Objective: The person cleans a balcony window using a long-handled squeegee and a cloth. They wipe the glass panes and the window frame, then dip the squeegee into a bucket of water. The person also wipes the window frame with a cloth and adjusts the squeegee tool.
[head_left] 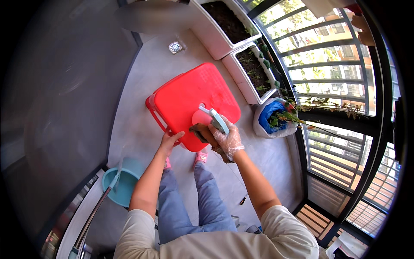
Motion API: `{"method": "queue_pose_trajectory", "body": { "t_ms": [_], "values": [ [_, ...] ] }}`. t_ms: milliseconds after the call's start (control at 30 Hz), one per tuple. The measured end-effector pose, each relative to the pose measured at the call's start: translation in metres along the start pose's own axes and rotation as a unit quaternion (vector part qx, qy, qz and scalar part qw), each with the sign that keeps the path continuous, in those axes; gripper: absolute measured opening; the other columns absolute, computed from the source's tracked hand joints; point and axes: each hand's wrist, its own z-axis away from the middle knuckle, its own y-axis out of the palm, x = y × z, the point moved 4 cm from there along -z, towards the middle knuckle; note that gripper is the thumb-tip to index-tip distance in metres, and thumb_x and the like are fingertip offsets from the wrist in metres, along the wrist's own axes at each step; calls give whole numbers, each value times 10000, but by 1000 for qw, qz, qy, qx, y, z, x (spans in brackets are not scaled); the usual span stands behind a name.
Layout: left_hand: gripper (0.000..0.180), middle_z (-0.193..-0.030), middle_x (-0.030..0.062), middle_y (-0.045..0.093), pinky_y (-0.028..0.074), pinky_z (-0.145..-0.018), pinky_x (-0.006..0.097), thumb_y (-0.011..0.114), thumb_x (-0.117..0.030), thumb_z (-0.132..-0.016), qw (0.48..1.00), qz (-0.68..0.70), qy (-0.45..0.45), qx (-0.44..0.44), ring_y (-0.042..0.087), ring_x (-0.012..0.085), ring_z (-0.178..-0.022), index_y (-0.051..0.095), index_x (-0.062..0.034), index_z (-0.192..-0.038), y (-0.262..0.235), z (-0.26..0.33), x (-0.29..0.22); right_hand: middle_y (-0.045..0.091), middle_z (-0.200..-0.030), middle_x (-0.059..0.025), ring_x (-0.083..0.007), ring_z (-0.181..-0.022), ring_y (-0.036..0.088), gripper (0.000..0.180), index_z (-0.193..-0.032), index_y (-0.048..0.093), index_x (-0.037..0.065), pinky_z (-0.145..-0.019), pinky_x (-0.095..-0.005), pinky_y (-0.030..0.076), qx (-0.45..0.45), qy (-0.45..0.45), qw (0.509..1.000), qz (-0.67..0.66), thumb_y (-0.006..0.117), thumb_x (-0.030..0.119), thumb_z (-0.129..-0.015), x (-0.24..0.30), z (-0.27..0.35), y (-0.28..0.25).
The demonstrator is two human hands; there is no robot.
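Note:
A red plastic stool [172, 99] stands in front of me, its flat top facing up. My left hand [169, 141], bare, is closed on the stool's near left edge, with the thumb on top. Over the stool's near right part, my right hand [228, 137] wears a clear plastic glove. It is closed round a spray bottle [219, 121] with a pale blue trigger head and a pinkish body, the nozzle pointing away to the left. A crumpled brown and dark cloth [208, 136] hangs under the same hand; which fingers hold it is hidden.
Two white planter boxes [224, 51] of soil line the barred window at the right. Beside them stands a bag-lined pot [262, 125] with trailing stems. A teal basin [123, 190] and a long pole [92, 211] are at lower left. Beyond the stool lies a floor drain [175, 47].

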Motion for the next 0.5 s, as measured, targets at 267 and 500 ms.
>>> {"method": "queue_pose_trajectory", "body": {
  "t_ms": [267,500],
  "values": [
    [658,-1002,-29,573,444,-674,254,789,-177,-659,999,21,-17,19,551,101,-866,392,-180,-1185,140,-58,46,623,-872,-41,-111,-791,560,375,-1140,567,79,-728,-265,459,-105,-15,994,-18,661,189,-794,-40,-36,-121],
    [795,-1165,-9,499,392,-828,306,797,-168,-649,994,94,-43,33,495,119,-1025,302,-173,-1271,233,-86,102,628,-890,-27,-104,-779,560,347,-1122,588,101,-697,-266,470,-119,30,991,-53,656,196,-795,-61,-52,-199]
  ]
}}
